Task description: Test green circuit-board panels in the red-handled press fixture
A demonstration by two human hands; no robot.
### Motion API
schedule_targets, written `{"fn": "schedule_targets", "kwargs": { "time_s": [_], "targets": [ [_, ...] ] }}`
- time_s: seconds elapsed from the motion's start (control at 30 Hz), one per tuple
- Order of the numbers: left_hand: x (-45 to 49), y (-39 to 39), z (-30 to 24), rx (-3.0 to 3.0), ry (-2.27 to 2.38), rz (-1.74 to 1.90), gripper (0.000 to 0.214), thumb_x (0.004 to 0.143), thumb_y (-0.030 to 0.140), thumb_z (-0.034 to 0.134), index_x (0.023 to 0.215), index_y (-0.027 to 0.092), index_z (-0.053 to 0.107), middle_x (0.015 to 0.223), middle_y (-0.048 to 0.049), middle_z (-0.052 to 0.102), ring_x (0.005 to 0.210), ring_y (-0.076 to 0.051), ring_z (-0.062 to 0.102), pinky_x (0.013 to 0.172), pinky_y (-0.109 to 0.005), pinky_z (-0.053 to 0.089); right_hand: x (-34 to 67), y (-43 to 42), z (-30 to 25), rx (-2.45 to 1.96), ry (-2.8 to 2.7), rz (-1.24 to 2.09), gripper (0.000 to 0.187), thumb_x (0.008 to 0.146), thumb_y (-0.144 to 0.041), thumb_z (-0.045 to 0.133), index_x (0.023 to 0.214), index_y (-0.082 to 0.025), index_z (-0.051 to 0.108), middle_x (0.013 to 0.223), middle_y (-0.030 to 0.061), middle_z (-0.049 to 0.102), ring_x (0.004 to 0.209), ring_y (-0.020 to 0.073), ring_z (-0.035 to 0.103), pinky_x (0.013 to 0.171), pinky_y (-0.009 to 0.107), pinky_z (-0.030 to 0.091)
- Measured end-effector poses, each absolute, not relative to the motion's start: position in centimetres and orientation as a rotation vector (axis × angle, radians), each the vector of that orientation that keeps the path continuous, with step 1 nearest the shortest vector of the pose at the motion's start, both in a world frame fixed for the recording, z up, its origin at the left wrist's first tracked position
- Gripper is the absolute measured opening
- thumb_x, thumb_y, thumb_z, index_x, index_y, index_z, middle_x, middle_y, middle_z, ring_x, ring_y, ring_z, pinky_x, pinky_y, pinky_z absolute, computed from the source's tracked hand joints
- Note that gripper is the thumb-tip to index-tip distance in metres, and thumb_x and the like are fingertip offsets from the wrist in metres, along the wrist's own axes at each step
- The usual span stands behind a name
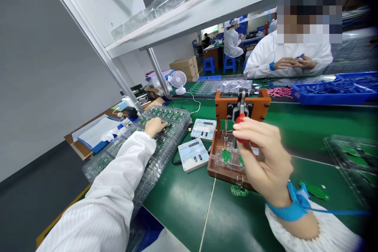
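Observation:
My right hand (pixel 264 157) pinches the red handle (pixel 241 123) of a toggle clamp on a brown test fixture (pixel 227 169). A small green circuit board (pixel 226 156) lies in the fixture's clear plastic nest, below the clamp's metal pins. My left hand (pixel 155 126) rests on a stack of clear plastic trays (pixel 168 126) filled with green circuit boards, its fingers partly hidden. A blue strap (pixel 291 204) circles my right wrist. Two white digital meters (pixel 193 154) sit between my hands.
A green bench mat (pixel 183 204) carries a loose green board (pixel 239 190) near the fixture. Beyond stand a blue parts tray (pixel 333 90), pink parts and more board trays. A co-worker (pixel 288 55) in white sits opposite. A shelf with clear trays (pixel 153 8) runs overhead.

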State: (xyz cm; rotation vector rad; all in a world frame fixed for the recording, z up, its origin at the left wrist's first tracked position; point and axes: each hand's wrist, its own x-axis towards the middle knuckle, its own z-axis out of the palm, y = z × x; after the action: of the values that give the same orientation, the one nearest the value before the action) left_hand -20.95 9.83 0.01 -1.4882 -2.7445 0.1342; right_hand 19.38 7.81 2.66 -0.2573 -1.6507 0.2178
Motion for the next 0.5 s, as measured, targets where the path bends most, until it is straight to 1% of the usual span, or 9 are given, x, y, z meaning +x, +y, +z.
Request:
{"fn": "schedule_targets", "kwargs": {
  "time_s": [0.13,0.3,0.37,0.5],
  "targets": [
    [-20.7,9.9,0.0,-1.5,-2.752,0.136,0.03,0.094,0.046,0.063,0.1,0.024,0.082,0.105,-0.0099,0.079,0.105,-0.029,0.071,0.083,-0.028,0.051,19.3,7.8,2.7,-0.255,-1.653,0.22,0.031,0.091,0.002,0.059,0.112,-0.018,0.068,0.113,0.0066,0.073,0.117,0.0235,0.064,0.101,0.042,0.051],
    [-21.2,10.4,0.0,-1.5,-2.782,0.138,0.029,0.088,0.047,0.07,0.094,0.021,0.082,0.105,-0.0131,0.078,0.105,-0.031,0.071,0.082,-0.03,0.051,19.3,7.8,2.8,-0.259,-1.652,0.224,0.031,0.091,0.002,0.059,0.112,-0.019,0.068,0.114,0.0067,0.072,0.118,0.024,0.064,0.101,0.043,0.051],
    [-21.7,10.7,0.0,-1.512,-2.815,0.122,0.028,0.086,0.046,0.073,0.09,0.019,0.081,0.098,-0.012,0.078,0.098,-0.029,0.073,0.078,-0.028,0.051,19.3,7.8,2.8,-0.262,-1.648,0.222,0.03,0.091,0.001,0.059,0.112,-0.019,0.068,0.114,0.0065,0.073,0.118,0.0241,0.064,0.101,0.043,0.051],
    [-22.9,11.3,0.0,-1.586,-2.88,0.059,0.028,0.082,0.045,0.076,0.077,0.017,0.077,0.08,-0.0061,0.076,0.081,-0.023,0.072,0.068,-0.025,0.05,19.3,7.8,2.7,-0.267,-1.649,0.209,0.032,0.091,0.0,0.059,0.113,-0.021,0.068,0.113,0.0059,0.073,0.117,0.0246,0.065,0.099,0.043,0.052]
  ]
}}
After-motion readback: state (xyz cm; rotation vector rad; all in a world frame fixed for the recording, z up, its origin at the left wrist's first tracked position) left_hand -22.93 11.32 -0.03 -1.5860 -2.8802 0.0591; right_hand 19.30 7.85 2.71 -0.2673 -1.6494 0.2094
